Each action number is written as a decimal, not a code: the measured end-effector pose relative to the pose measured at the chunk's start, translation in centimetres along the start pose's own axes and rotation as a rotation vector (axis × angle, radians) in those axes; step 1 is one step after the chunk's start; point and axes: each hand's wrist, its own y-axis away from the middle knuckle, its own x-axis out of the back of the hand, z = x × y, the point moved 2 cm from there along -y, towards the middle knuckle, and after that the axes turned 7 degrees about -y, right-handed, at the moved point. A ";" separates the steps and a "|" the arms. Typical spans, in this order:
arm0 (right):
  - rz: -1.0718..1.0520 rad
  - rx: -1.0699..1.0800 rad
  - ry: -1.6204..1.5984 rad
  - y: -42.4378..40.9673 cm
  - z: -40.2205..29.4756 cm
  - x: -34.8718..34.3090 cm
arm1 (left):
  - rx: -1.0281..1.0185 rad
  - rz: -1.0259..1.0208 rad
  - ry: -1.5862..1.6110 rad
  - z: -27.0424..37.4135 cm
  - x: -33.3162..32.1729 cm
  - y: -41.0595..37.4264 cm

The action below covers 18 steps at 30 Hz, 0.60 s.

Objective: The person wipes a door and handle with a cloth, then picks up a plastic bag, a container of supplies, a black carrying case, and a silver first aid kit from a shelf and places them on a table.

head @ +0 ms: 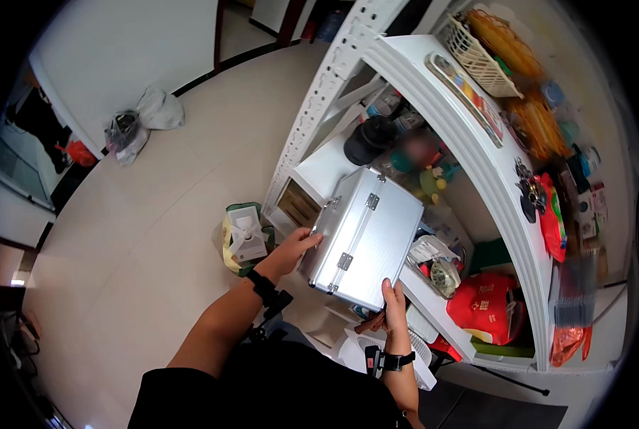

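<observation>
A silver aluminium case (367, 236) with metal hinges and corner fittings is held up, tilted, in front of the shelving. My left hand (291, 252) grips its left side near a metal clasp. At the lower right corner, my right hand (395, 308) holds the case with the thumb on top and the fingers partly hidden. Something brown, perhaps a strap (372, 323), hangs by the right hand; whether the hand holds it I cannot tell. The case's lid looks closed.
White metal shelving (324, 102) rises ahead and right. On it are a black round container (370, 140), a red bag (485, 308) and a white plastic basket (480, 56). A bag with a white box (247, 233) stands on the floor. Plastic bags (161, 107) lie by the wall.
</observation>
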 end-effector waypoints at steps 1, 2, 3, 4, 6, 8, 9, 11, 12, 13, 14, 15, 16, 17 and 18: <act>0.009 -0.014 -0.016 0.1 -0.1 0.3 | 0.041 -0.053 0.037 -0.1 0.2 -0.1; 0.017 -0.028 -0.031 0.2 -0.2 0.6 | 0.082 -0.105 0.073 -0.3 0.5 -0.3; 0.010 -0.034 -0.039 0.3 -0.3 0.9 | 0.124 -0.156 0.106 0.1 0.2 -0.4; 0.002 -0.038 -0.046 0.4 -0.3 1.3 | 0.184 -0.090 0.196 0.7 -0.2 0.0; -0.018 -0.033 -0.055 0.5 -0.1 1.8 | 0.049 -0.089 0.009 0.5 0.2 0.2; -0.033 -0.009 -0.060 0.5 0.5 2.4 | -0.034 -0.073 -0.011 0.9 -0.2 0.4; -0.035 0.019 -0.072 0.5 0.6 2.3 | -0.045 -0.056 0.064 1.4 -0.5 0.7; -0.044 0.068 -0.101 0.6 1.0 1.5 | -0.028 -0.103 0.313 2.1 -0.2 1.6; -0.039 0.067 -0.150 0.8 1.4 1.0 | -0.038 -0.077 0.292 2.5 0.1 2.1; -0.029 0.101 -0.142 0.6 1.3 0.6 | -0.055 -0.027 0.271 3.0 0.4 2.4; -0.018 0.135 -0.133 0.2 1.1 0.2 | -0.073 0.022 0.251 3.5 0.6 2.6; -0.001 0.158 -0.122 0.4 1.2 -0.1 | -0.080 0.073 0.233 3.9 0.7 3.2; 0.082 0.132 -0.141 0.3 1.5 0.1 | -0.099 0.053 0.201 4.5 0.7 3.8; 0.132 0.166 -0.188 0.4 1.4 0.1 | -0.118 0.031 0.170 5.3 0.8 4.2; 0.179 0.261 -0.203 0.2 1.6 0.1 | -0.140 0.011 0.137 6.2 0.6 4.8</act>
